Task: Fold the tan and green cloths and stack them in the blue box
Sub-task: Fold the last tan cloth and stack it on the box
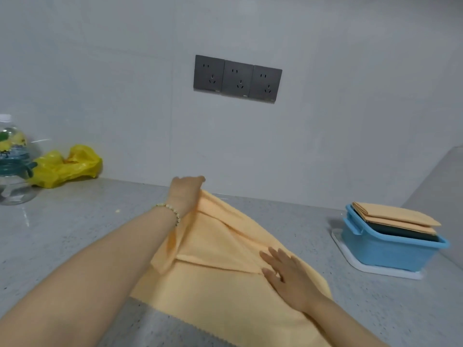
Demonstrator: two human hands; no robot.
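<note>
Cloth (220, 284), tan and softly creased, on speckled grey desk (75, 234); left hand (186, 194) grips its far edge, right hand (288, 276) presses flat

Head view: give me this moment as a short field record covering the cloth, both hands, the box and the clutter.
cloth: tan cloth, partly folded, on the grey counter
left hand: grips the cloth's far edge, raised off the counter
right hand: flat on the cloth, fingers straight
blue box: right of the cloth, on a white tray; folded cloths stacked inside, tan on top
clutter: yellow bag, clear jar, far left
</note>
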